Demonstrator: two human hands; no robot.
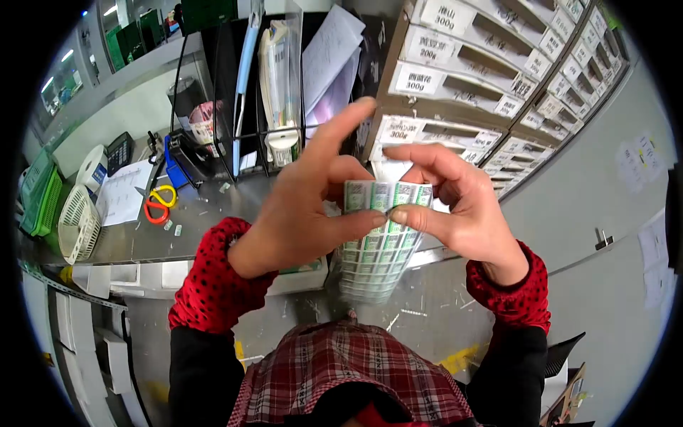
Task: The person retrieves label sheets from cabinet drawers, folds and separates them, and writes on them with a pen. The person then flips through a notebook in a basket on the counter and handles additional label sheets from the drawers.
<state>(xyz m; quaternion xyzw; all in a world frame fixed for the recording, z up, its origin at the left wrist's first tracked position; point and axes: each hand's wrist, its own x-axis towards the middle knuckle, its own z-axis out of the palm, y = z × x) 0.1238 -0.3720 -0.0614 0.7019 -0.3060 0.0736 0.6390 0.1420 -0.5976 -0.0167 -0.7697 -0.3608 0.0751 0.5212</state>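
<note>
A sheet of small green and white labels with QR codes (373, 260) hangs from my two hands in front of my chest. Its lower end is slightly blurred. My left hand (306, 196) pinches it with the thumb across the front, while the index finger points up and away. On the other edge, my right hand (455, 203) has its thumb pressed on the front and fingers curled behind. The two thumb tips nearly meet near the top. Whatever the fingers touch behind the sheet is hidden.
A drawer cabinet with labelled slots (455, 85) rises ahead right. Along the metal counter (213, 213) are scissors (158, 204), a white basket (78, 224), a tape roll (92, 169), a calculator (119, 151) and a black file rack (224, 92) holding papers.
</note>
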